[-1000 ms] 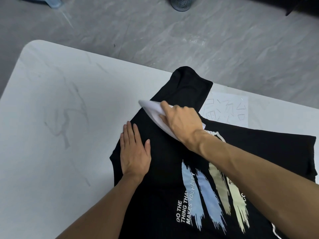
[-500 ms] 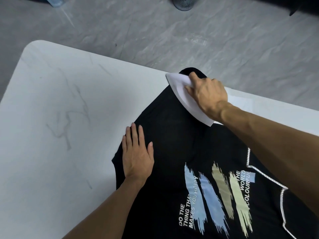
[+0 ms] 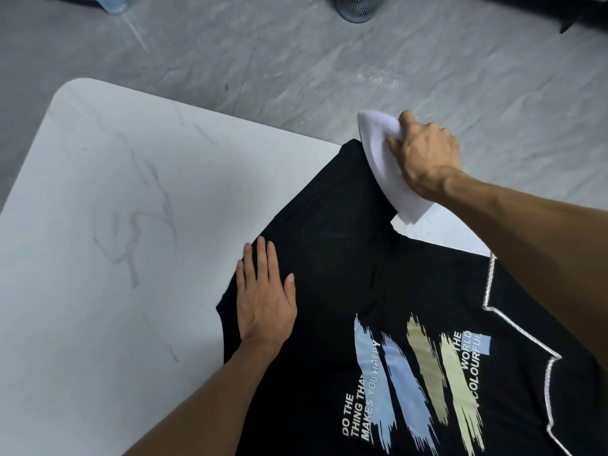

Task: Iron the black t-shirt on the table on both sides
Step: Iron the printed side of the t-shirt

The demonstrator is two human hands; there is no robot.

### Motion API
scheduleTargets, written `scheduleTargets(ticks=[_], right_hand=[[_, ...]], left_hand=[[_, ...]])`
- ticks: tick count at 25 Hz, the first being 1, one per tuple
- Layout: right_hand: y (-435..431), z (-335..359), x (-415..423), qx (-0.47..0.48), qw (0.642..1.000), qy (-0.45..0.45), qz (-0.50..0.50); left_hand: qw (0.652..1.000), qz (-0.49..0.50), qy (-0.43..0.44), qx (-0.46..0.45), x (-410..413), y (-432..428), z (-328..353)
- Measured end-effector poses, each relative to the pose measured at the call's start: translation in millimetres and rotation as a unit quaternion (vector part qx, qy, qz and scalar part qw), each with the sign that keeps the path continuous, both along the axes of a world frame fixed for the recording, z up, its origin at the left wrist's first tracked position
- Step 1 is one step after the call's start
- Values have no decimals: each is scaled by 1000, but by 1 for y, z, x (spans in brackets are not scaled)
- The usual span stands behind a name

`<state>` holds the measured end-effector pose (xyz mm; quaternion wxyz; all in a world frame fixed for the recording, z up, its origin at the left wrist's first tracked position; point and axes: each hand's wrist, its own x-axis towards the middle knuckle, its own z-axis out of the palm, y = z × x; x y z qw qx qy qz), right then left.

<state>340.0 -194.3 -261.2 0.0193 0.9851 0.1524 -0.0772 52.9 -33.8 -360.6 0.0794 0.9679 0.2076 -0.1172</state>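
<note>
On the white table [image 3: 108,225], toward its right half, I see the black t-shirt [image 3: 332,258] spread print side up, one sleeve reaching to the far edge. Print: blue and pale yellow brush strokes [image 3: 418,380] with white lettering, near the bottom right of the view. A white cord [image 3: 490,281] runs across the shirt on the right and passes under the right forearm.

Right hand [image 3: 424,159] clenched around the top of the white iron [image 3: 381,153]. I read the iron's pointed nose as aimed away from me, past the table's far edge and over the grey floor [image 3: 296,60]; its rear part sits over the end of the sleeve. Cannot tell how much of the soleplate touches cloth.

Left hand [image 3: 263,304] released, flat, fingers [image 3: 260,258] together and pointing away, palm pressing the shirt close to its left edge, well apart from the iron. It grips nothing.

Beyond the table, at the top of the view: a mesh bin [image 3: 357,8] on the floor and a pale blue object [image 3: 115,4] at the upper left, only partly visible.
</note>
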Motion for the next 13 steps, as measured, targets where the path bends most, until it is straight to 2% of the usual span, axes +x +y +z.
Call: scheduleTargets(ticks=[4,9,13], right_hand=[[3,20,-12,20,1000,-3,20],[27,32,-93,14,992,43,121],[34,22,-150,7,980,81,183]], left_hand=[[1000,6,-2,-2,-1,1,2],[1000,13,6,-18,-6,-2,11],[1000,18,14,-18,-47,-4,11]])
